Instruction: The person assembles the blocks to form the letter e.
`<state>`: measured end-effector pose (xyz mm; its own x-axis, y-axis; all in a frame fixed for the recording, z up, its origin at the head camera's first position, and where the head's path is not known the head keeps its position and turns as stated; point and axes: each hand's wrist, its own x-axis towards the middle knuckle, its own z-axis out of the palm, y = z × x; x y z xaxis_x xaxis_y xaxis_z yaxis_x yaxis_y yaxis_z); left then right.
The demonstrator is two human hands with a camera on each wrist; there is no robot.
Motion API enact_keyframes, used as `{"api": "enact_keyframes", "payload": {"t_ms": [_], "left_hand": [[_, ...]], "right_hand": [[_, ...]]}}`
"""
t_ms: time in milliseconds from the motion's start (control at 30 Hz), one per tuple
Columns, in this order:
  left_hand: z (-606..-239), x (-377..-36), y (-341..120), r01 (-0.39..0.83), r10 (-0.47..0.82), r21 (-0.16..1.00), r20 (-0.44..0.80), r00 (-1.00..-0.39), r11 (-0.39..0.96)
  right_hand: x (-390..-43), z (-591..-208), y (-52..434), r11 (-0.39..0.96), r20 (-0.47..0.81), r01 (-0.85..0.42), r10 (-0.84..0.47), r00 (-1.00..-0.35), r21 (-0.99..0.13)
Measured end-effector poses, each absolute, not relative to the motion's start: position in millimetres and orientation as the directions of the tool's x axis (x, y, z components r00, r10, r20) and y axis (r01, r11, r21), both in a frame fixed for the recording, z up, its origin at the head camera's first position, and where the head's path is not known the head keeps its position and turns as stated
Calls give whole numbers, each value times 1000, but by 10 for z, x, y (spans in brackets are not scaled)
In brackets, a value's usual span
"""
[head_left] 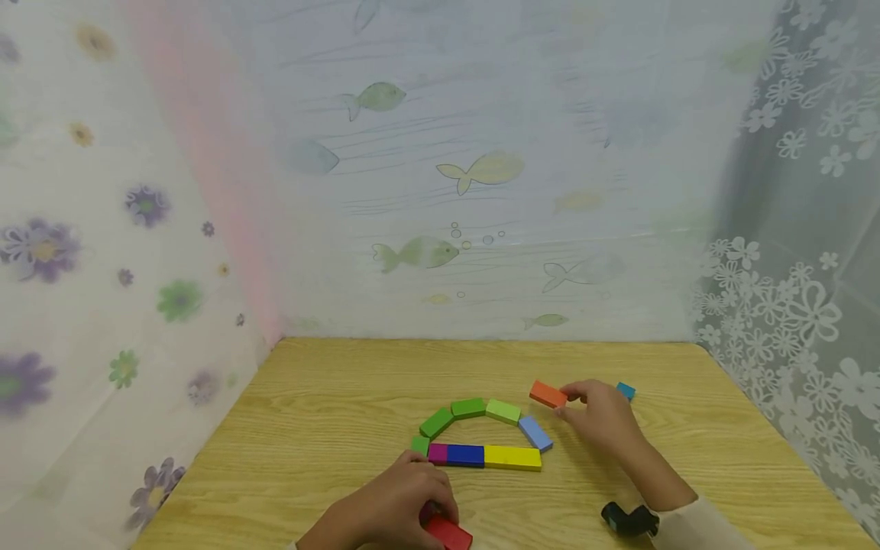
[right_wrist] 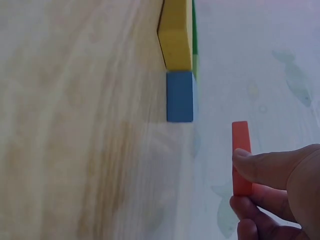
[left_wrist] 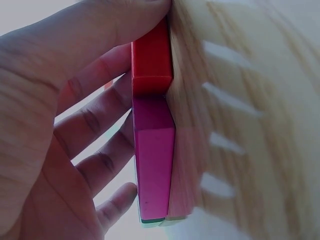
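Observation:
My right hand pinches an orange block by one end, just beyond the right side of an arc of blocks. In the right wrist view, the thumb lies against that orange block. Nearer the front edge, my left hand grips a red block, partly hidden by its fingers. Green blocks, a light green block and a light blue block form the arc. Along its open side run a magenta block, a dark blue block and a yellow block.
Behind the right hand, a small blue block is partly covered. A black object sits by the right sleeve. The wooden table ends at a fish-patterned curtain, with flowered sheets on both sides.

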<state>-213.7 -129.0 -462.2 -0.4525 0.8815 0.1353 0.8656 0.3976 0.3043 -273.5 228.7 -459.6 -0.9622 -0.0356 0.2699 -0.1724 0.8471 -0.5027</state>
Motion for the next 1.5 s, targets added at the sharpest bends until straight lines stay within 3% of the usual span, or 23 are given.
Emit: {"api": "enact_keyframes", "payload": {"t_ms": [500,833,1000,1200,1400,1500], "left_hand": [[-4650,-2152,-1296,859,881,321,126,-456,398],[-4659,-2156,-1301,861,882,306,114,-456,406],[-4654,-2156,-1303,858,881,310,113,-460,409],[-4647,-2143,-1297,846,876,324,91,-474,424],[-4652,-2139,-1291,852,880,314,90,-467,419],[-4652,-2143,-1300,863,881,295,118,-458,409]], "right_hand": [[-2231,-4530,2105,800,256,-255,-132,-958,-543],[-1962,-4498,2055,730,254,-418,-331,-909,-542],[-1905,-4502,2008,649,163,-456,-461,-872,-609],[-1857,-4578,1911,521,28,-412,-595,-803,-747],[-1845,-4665,1867,394,94,-499,-706,-702,-772],[-1841,-4676,1849,364,92,-493,-724,-683,-790]]}}
